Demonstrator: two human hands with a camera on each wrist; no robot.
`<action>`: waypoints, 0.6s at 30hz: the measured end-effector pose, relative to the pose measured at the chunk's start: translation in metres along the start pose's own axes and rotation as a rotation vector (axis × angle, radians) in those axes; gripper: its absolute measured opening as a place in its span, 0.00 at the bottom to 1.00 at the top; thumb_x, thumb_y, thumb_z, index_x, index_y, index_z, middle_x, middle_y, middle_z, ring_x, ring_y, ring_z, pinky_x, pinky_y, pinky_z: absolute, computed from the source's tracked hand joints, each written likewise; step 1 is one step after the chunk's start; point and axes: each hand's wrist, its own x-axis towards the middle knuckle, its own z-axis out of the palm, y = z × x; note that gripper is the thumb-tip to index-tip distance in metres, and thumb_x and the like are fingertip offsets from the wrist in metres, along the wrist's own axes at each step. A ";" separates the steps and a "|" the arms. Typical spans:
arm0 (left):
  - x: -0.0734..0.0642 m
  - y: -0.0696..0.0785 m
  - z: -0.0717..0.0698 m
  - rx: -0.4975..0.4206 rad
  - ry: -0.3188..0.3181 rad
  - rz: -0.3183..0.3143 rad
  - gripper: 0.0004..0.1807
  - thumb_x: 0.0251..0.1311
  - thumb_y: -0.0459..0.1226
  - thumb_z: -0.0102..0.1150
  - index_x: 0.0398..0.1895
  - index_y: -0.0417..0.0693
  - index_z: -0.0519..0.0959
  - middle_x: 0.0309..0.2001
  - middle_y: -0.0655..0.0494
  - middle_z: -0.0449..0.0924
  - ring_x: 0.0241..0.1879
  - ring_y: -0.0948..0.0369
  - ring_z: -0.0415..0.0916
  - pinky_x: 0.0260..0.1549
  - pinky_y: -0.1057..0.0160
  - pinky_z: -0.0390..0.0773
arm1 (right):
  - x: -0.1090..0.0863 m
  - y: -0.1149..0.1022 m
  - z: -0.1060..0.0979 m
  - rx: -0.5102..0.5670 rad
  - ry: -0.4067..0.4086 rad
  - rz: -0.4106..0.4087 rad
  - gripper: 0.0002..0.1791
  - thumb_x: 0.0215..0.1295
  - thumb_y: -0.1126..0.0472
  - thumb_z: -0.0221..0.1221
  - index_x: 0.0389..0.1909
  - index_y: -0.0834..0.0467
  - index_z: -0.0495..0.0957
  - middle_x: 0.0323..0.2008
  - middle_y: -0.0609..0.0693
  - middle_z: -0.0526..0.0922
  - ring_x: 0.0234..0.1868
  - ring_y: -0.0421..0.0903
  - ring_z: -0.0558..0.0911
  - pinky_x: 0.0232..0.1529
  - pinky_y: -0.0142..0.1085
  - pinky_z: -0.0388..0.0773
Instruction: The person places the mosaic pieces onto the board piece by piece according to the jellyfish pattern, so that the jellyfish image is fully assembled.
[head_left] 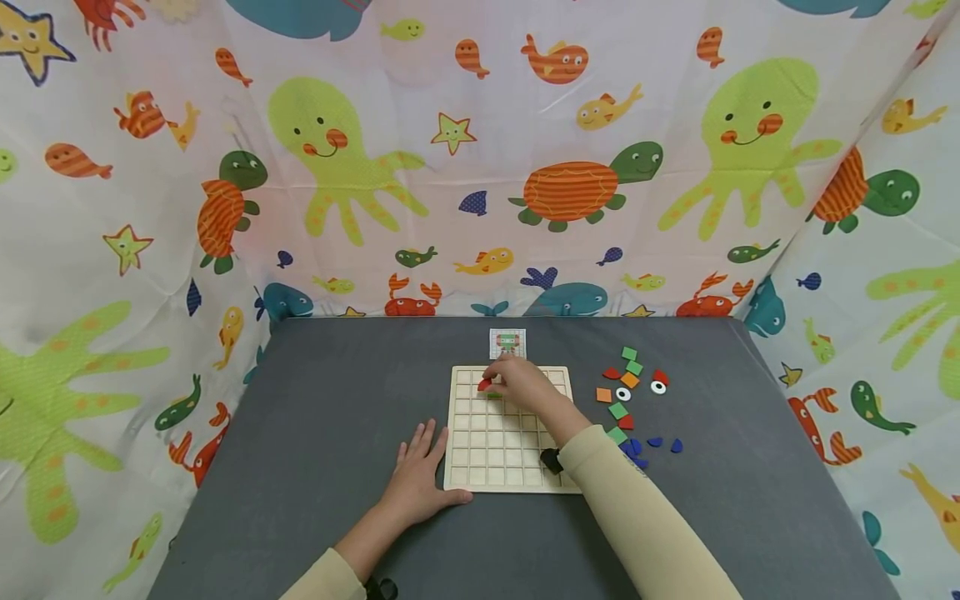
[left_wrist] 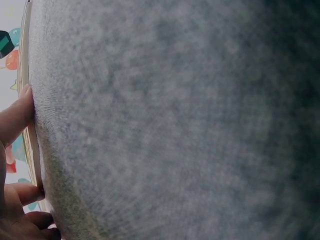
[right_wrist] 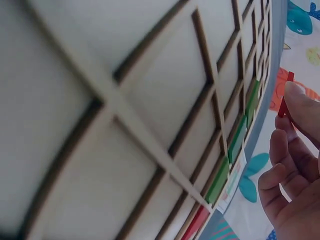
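A square wooden grid board [head_left: 487, 477] lies flat in the middle of the table. My right hand [head_left: 521, 385] is over its far rows, pinching a small red piece [right_wrist: 286, 97] between thumb and fingertips. In the right wrist view this piece is held above the board's surface. Green tiles [right_wrist: 217, 181] and another red piece [right_wrist: 196, 223] sit in cells along one edge, partly hidden by my hand in the head view. My left hand [head_left: 418, 483] rests at the board's near left corner, fingers spread, thumb along the near edge.
A small pattern card [head_left: 507, 342] lies just beyond the board. To the right are scattered loose green squares [head_left: 629, 353], orange squares [head_left: 603, 394], red pieces [head_left: 626, 422], white rings [head_left: 658, 387] and blue pieces [head_left: 677, 446]. A printed sea-animal curtain [head_left: 420, 183] surrounds the grey table [head_left: 337, 400].
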 end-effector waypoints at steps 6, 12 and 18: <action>0.000 -0.002 -0.001 -0.002 0.000 0.008 0.63 0.47 0.64 0.73 0.81 0.46 0.54 0.82 0.43 0.42 0.81 0.43 0.38 0.74 0.34 0.45 | 0.010 -0.009 0.006 -0.025 -0.028 0.026 0.12 0.64 0.55 0.69 0.45 0.55 0.87 0.43 0.49 0.86 0.44 0.47 0.84 0.47 0.43 0.82; 0.000 -0.002 -0.001 0.005 -0.006 0.012 0.64 0.47 0.65 0.72 0.81 0.47 0.53 0.82 0.44 0.41 0.81 0.44 0.37 0.75 0.35 0.44 | 0.017 -0.013 0.011 -0.133 -0.057 0.082 0.10 0.62 0.53 0.71 0.43 0.51 0.88 0.40 0.45 0.86 0.45 0.46 0.84 0.50 0.47 0.79; 0.000 -0.001 0.000 0.008 -0.008 0.011 0.63 0.47 0.65 0.72 0.81 0.46 0.53 0.82 0.43 0.42 0.81 0.44 0.37 0.74 0.35 0.45 | 0.020 -0.011 0.014 -0.143 -0.096 0.105 0.10 0.60 0.52 0.72 0.41 0.48 0.87 0.41 0.43 0.84 0.46 0.46 0.83 0.52 0.49 0.76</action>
